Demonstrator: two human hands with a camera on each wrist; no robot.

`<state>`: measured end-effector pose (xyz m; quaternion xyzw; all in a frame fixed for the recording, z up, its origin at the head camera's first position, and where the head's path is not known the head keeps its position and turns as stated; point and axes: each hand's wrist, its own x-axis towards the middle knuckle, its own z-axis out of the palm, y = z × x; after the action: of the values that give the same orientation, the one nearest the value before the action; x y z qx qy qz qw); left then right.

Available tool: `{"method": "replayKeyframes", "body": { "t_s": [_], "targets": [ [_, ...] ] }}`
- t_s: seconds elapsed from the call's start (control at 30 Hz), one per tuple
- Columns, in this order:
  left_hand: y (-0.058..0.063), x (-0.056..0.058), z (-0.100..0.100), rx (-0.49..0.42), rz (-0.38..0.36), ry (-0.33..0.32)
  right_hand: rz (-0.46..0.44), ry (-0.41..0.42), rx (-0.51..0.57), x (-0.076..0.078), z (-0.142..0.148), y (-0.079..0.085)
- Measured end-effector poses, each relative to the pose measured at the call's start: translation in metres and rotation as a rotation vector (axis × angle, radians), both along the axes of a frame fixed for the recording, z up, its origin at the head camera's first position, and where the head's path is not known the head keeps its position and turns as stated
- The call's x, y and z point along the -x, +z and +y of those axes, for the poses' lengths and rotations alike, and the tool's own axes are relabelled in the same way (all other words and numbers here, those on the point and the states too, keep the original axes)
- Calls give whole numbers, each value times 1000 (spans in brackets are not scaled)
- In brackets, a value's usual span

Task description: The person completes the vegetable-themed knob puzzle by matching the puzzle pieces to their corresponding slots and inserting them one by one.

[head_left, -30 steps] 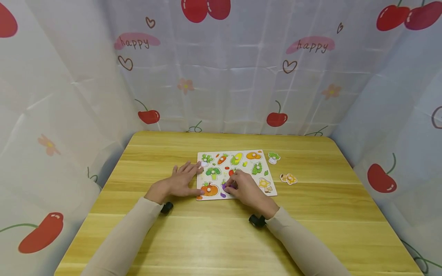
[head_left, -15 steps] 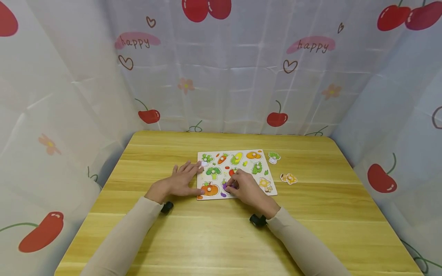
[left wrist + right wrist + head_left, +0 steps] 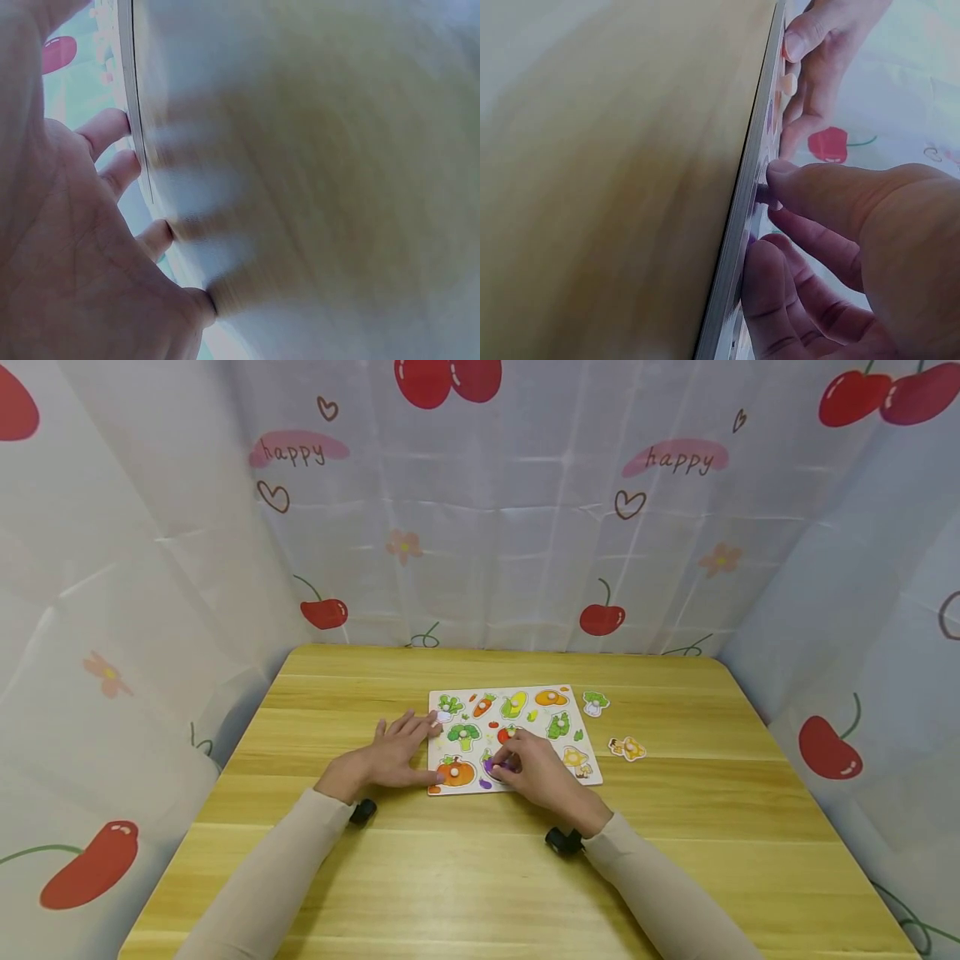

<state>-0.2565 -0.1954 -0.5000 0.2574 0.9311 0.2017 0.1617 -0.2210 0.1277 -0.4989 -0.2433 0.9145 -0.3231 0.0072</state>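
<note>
A white knobbed vegetable puzzle board [image 3: 438,747] lies on the table. My right hand [image 3: 542,771] bends over its lower middle, thumb and fingertips pinching the purple eggplant piece [image 3: 489,763], partly hidden under the fingers. From the side, the right wrist view has the thumb [image 3: 810,184] at a small dark knob [image 3: 763,193] standing up from the board. My left hand [image 3: 393,755] is spread at the board's left side: fingertips at the edge by the radish piece [image 3: 448,707], thumb on the corner of the pumpkin piece [image 3: 454,772].
Right of the board lie a loose bok choy piece [image 3: 596,703] and a loose mushroom piece [image 3: 627,748]. Broccoli [image 3: 464,737], carrot, corn and several other pieces sit in the board. Printed curtains [image 3: 495,543] enclose the wooden table [image 3: 450,877] at the back and sides.
Both hands keep their places on the board. My right wrist has shifted very slightly to the right, with the fingers still at the eggplant piece.
</note>
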Motion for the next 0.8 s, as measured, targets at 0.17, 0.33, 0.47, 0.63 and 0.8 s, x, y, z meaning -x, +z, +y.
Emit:
{"method": "replayKeyframes", "body": {
  "t_s": [0.17,0.33,0.47,0.63,0.8],
  "targets": [
    [1,-1,0,1,5,-2,16,12,-6,0,4,1],
    [2,-1,0,5,-6,1,14,-6,5,1,11,0],
    [2,-2,0,4,-11,5,1,-32,8,3,17,0],
    [1,-1,1,1,-9,3,-7,-58,17,6,26,3],
    [0,0,1,5,-9,-2,17,-82,3,11,39,5]
  ]
}}
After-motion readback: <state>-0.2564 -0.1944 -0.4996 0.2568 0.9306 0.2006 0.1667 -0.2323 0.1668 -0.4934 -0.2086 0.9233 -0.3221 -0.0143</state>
